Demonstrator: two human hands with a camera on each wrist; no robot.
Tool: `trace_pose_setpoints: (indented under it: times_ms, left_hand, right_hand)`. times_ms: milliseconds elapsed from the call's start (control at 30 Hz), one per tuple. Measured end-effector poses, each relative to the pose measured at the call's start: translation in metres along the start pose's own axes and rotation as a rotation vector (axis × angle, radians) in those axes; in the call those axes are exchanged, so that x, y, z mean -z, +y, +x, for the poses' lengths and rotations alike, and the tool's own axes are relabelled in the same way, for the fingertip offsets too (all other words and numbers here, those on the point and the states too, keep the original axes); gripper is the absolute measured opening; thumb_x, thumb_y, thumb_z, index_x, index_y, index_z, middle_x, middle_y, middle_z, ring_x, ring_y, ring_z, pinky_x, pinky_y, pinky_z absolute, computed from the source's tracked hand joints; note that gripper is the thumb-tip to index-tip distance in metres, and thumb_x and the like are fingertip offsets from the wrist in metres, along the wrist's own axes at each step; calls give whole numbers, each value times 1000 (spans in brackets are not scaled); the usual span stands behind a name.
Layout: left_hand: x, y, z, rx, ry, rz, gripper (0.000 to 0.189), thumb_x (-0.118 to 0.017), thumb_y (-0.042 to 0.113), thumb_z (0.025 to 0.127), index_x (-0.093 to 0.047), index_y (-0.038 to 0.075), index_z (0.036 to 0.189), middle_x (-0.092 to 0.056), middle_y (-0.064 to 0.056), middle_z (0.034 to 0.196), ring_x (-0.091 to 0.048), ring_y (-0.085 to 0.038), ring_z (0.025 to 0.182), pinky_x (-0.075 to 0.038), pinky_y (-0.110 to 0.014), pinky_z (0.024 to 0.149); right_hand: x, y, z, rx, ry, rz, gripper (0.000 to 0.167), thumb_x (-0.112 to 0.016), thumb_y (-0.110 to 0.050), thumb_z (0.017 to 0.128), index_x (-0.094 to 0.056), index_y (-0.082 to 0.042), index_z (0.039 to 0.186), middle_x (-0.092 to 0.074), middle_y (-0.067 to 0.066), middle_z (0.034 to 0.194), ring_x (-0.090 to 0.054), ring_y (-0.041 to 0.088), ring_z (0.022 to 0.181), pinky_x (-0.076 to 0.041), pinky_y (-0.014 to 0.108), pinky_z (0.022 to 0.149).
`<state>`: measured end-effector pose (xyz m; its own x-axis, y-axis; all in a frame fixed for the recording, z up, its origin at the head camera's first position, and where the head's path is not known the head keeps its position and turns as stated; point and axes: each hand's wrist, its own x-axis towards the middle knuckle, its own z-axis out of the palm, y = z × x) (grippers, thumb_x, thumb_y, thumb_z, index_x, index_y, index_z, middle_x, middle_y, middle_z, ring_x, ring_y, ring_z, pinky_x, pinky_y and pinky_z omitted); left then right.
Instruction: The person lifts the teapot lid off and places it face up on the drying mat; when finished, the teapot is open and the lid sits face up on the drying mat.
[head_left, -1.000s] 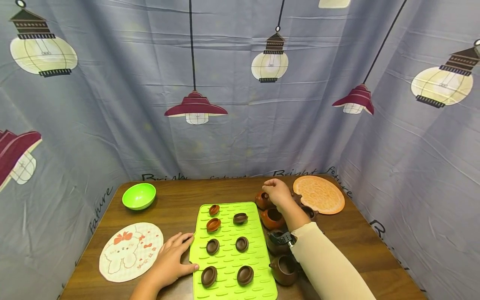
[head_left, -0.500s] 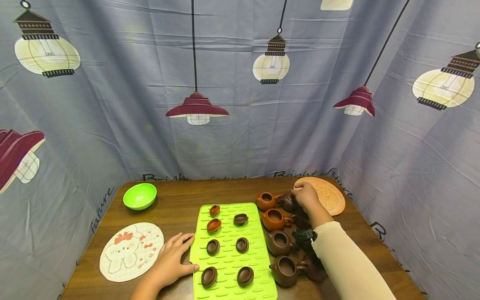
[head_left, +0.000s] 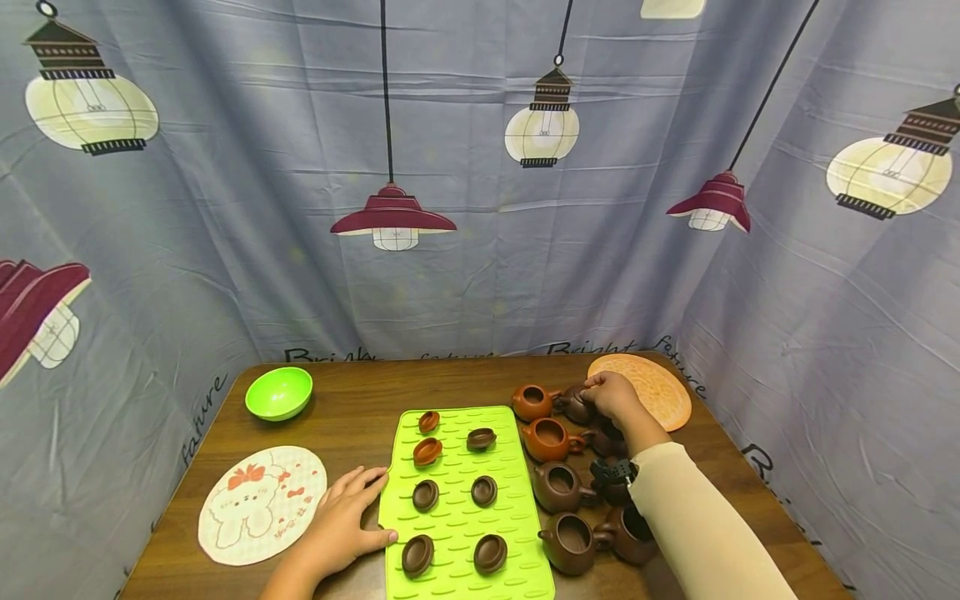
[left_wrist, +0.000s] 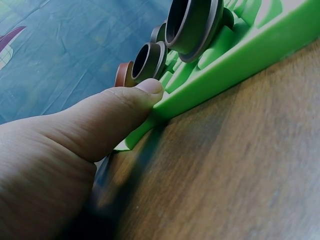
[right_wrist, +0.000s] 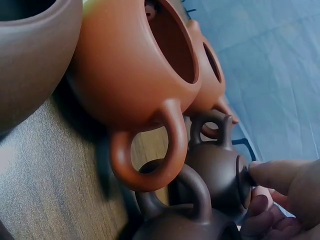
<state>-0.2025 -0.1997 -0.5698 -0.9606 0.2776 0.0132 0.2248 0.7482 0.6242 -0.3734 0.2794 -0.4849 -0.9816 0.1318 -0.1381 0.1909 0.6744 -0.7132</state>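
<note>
My left hand (head_left: 339,523) lies at the left edge of a lime-green ridged mat (head_left: 454,518), fingers extended. In the left wrist view its thumb (left_wrist: 122,107) presses on the mat's rim. Upside-down dark brown and orange teapot lids (head_left: 490,552) are spread over the mat. My right hand (head_left: 615,395) is at the far small dark brown teapot (head_left: 576,406). In the right wrist view, thumb and fingers pinch the lid (right_wrist: 244,181) seated at that teapot's mouth; its knob is hidden by them. An orange teapot (right_wrist: 135,65) stands nearby, its mouth uncovered.
Several lidless teapots (head_left: 570,542), brown and orange, stand in two close rows right of the mat, partly under my right forearm. Behind them lies an orange round placemat (head_left: 656,387). To the left are a green bowl (head_left: 279,393) and a rabbit-print placemat (head_left: 258,504).
My right hand has moved right from above the orange teapot at the back, then lowered onto the dark brown teapot with the lid. The left hand has stayed on the mat.
</note>
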Motion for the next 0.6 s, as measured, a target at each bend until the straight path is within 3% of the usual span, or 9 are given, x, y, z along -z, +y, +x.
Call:
trace_pose_setpoints:
  times_ms: [200, 600]
  left_hand:
    - [0, 1, -1, 2, 2, -2, 100, -84, 64, 78, -51, 10, 156, -42, -1, 165, -23, -41, 157, -17, -76, 120]
    - [-1, 0, -1, 7, 4, 8, 99, -83, 65, 78, -52, 11, 156, -42, 1, 165, -23, -39, 158, -18, -74, 121]
  right_hand:
    - [-1, 2, 2, 5, -3, -11, 20, -71, -7, 96, -68, 4, 113, -65, 21, 114, -59, 32, 102, -52, 35, 79]
    - [0, 1, 2, 24, 4, -9, 19, -62, -16, 105, -65, 1, 114, -63, 19, 112, -58, 32, 100, -50, 38, 79]
